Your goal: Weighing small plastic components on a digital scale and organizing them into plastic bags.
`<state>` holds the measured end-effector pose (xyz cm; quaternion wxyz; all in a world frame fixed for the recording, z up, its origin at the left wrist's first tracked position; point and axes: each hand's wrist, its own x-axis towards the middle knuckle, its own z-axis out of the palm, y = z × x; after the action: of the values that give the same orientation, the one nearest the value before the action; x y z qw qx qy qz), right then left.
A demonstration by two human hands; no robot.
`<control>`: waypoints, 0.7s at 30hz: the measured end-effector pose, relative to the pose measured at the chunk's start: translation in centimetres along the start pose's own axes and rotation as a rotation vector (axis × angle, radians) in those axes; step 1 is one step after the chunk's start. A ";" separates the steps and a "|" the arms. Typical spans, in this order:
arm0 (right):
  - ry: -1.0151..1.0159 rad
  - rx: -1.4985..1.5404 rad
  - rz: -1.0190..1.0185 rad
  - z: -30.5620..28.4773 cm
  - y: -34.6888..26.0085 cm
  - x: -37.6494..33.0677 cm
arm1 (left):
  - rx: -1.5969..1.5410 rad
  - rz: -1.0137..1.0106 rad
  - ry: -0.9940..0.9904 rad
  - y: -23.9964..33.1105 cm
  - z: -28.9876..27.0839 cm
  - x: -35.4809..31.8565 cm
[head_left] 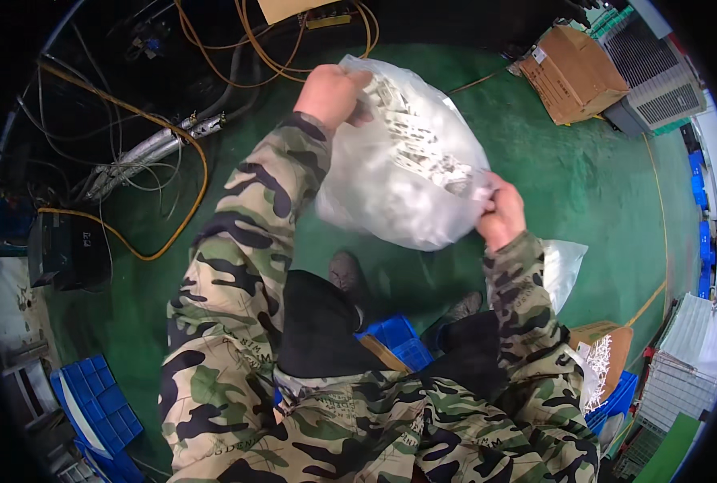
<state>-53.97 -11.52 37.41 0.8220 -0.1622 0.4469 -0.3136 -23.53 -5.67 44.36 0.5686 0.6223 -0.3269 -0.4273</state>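
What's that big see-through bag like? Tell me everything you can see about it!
The big bag is whitish, thin and wrinkly, and looks like soft, cloudy plastic. It bulges into a rounded shape and holds lots of small white pieces. Its mouth seems open between the person's hands: the left hand grips its upper left edge, and the right hand its right edge. It's in front of the person, over the green floor; I can't tell whether it touches it.

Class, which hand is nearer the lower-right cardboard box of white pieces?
Right. The right hand is up and left of the box in the picture; the left hand is farther up-left, across the plastic bag.
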 end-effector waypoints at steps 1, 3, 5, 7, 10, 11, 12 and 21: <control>-0.030 0.055 -0.006 0.8 1.3 0.7 | 0.056 -0.014 0.021 -0.3 -0.7 1.1; -0.010 0.037 -0.001 2.8 2.8 2.6 | 0.119 -0.036 0.060 -1.0 -2.3 3.6; 0.001 -0.022 -0.056 4.4 3.6 4.3 | 0.183 -0.015 0.050 -1.9 -3.3 6.2; -0.014 -0.068 -0.088 5.1 3.4 5.7 | 0.216 0.010 0.071 -3.0 -3.6 9.0; -0.045 -0.085 -0.099 5.2 3.1 8.5 | 0.308 -0.004 0.061 -5.2 -3.4 13.7; -0.023 -0.108 -0.066 4.9 3.4 9.5 | 0.358 0.007 0.063 -6.2 -3.0 15.0; -0.033 -0.132 -0.042 4.5 3.9 10.4 | 0.559 -0.009 0.048 -7.3 -2.6 16.0; 0.034 -0.259 -0.010 0.1 6.7 14.0 | 0.591 0.201 0.142 -14.4 -0.9 10.2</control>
<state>-45.71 -15.78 24.95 0.7848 -0.2639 0.4967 -0.2602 -19.56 -12.36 28.49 0.4240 0.7534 -0.4563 -0.2109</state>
